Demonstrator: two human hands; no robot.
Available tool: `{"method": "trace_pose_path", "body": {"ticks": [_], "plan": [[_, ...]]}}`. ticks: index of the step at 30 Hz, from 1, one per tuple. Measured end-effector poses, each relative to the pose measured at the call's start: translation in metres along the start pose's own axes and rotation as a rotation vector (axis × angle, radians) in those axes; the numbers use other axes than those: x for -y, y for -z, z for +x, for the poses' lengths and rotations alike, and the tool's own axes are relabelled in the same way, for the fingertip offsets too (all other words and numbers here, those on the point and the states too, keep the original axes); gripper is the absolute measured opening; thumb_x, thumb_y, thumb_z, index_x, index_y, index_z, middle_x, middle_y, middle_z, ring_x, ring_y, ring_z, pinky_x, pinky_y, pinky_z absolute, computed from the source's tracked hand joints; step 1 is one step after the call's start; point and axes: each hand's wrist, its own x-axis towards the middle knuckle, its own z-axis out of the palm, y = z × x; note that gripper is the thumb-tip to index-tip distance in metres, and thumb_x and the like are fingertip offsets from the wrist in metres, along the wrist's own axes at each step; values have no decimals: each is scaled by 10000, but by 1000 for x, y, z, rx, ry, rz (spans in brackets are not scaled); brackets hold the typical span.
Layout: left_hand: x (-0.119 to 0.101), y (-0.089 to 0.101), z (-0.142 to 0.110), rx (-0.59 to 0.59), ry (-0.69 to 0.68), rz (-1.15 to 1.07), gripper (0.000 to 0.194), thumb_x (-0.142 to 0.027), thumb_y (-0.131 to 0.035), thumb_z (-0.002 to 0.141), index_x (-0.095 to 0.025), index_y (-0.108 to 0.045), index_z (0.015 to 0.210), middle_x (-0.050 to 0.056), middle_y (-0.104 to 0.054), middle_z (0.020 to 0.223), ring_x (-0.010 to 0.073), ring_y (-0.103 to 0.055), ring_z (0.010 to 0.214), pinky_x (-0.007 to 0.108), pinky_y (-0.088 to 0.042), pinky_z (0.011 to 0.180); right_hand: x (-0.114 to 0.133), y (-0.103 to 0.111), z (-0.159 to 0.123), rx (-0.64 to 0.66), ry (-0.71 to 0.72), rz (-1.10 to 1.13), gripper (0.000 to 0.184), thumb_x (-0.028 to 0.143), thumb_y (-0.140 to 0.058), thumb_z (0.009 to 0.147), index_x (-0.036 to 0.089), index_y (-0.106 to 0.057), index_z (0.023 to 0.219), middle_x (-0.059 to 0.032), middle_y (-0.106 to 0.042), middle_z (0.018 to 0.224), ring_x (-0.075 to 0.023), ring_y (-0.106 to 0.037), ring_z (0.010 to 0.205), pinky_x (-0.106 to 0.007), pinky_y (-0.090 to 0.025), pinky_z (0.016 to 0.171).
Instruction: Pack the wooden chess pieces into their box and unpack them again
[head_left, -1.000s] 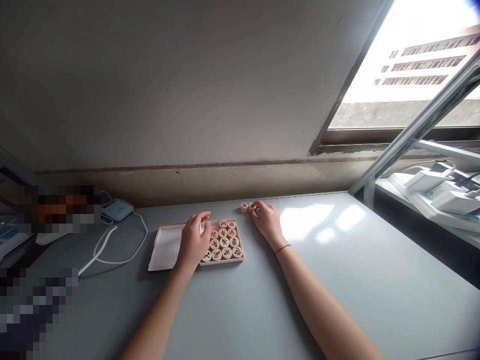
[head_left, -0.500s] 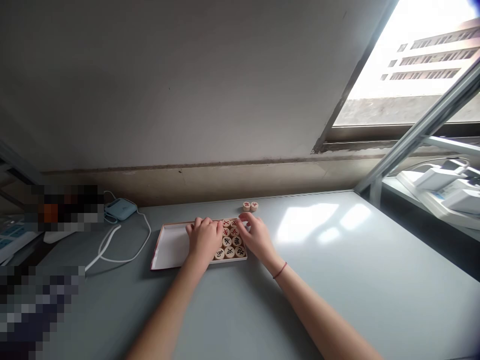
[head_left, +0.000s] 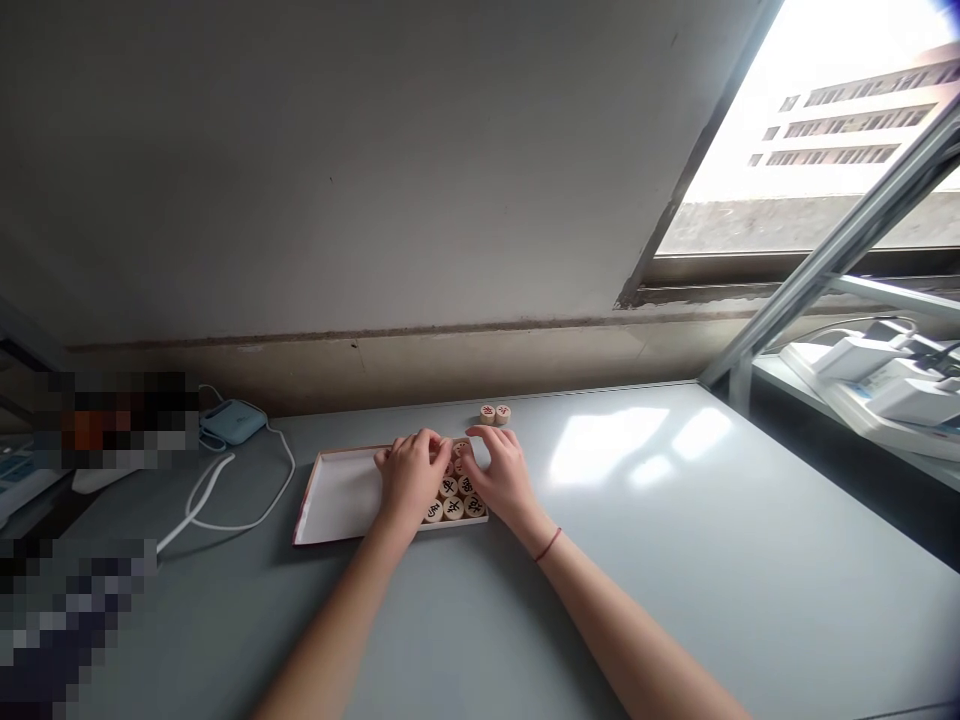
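Well, there are fingers (head_left: 486, 433) right over the box (head_left: 457, 525) of round pieces (head_left: 453, 508).
The right hand (head_left: 510, 480) keeps its thumb and forefinger apart; whether the left hand (head_left: 411, 480) pinches anything, I can't tell. Left of the box lies a white-lined tray (head_left: 341, 495); beyond, two red-marked pieces (head_left: 487, 414) sit on the grey counter (head_left: 750, 560).
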Motion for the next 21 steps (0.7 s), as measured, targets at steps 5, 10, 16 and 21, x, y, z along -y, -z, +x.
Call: {"method": "trace_pose_path", "body": {"ticks": [5, 10, 16, 21], "plan": [[0, 9, -6, 38, 19, -551, 272, -463, -500, 878, -213, -604, 869, 33, -705, 873, 196, -644, 845, 315, -458, 796, 11, 0, 0, -21, 251, -44, 188, 246, -574, 850, 214, -592, 1035, -56, -697, 973, -234, -575, 959, -369, -433, 828], [9, 15, -16, -19, 115, -746, 331, -511, -581, 824, -195, -599, 920, 68, -686, 960, 204, -645, 913, 297, -491, 784, -3, 14, 14, -160, 204, -9, 158, 263, -529, 894, 217, -572, 1039, -63, -687, 975, -208, -596, 915, -343, -451, 803], [23, 15, -18, -95, 126, -933, 307, -460, -623, 815, -210, -554, 981, 50, -674, 953, 185, -665, 905, 323, -522, 834, -62, 34, 28, -201, -192, -255, 99, 288, -526, 854, 223, -601, 851, -43, -689, 849, -235, -558, 851, -336, -391, 740], [27, 7, -17, -90, 188, -916, 356, -390, -653, 777, -204, -582, 1072, 78, -650, 1075, 188, -643, 976, 320, -543, 845, -72, 30, 21, -51, -272, -435, 167, 254, -505, 844, 225, -661, 896, -57, -701, 962, -253, -521, 935, -316, -320, 687]]}}
